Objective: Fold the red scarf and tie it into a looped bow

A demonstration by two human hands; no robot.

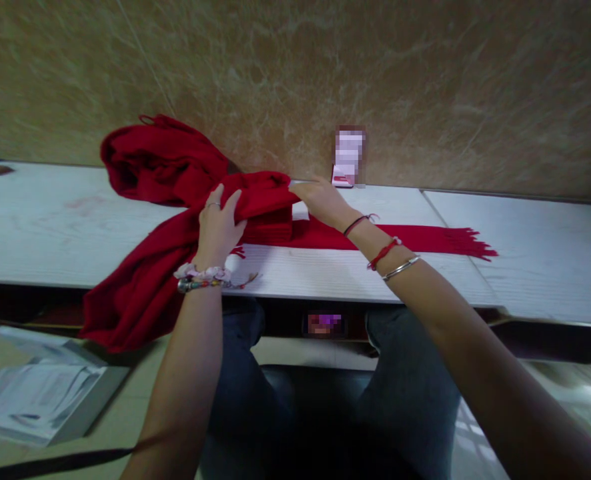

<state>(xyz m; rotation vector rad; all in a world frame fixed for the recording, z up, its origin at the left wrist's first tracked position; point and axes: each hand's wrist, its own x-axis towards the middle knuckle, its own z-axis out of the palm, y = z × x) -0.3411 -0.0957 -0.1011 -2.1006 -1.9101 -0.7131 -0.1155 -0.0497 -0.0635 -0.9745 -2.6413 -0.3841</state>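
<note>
Red scarves lie in a stack of folded layers on the white bench top. My left hand rests on the red cloth at the stack's left side, its fingers spread. At the upper right corner of the stack, my right hand pinches the edge of the top red scarf. A flat red scarf with a fringed end stretches out to the right from under the stack. A small white piece, perhaps a label, shows below my right fingers.
A bunched heap of red cloth stands against the marbled wall, and more red cloth hangs over the front edge. A phone leans on the wall. Below left is a box with papers.
</note>
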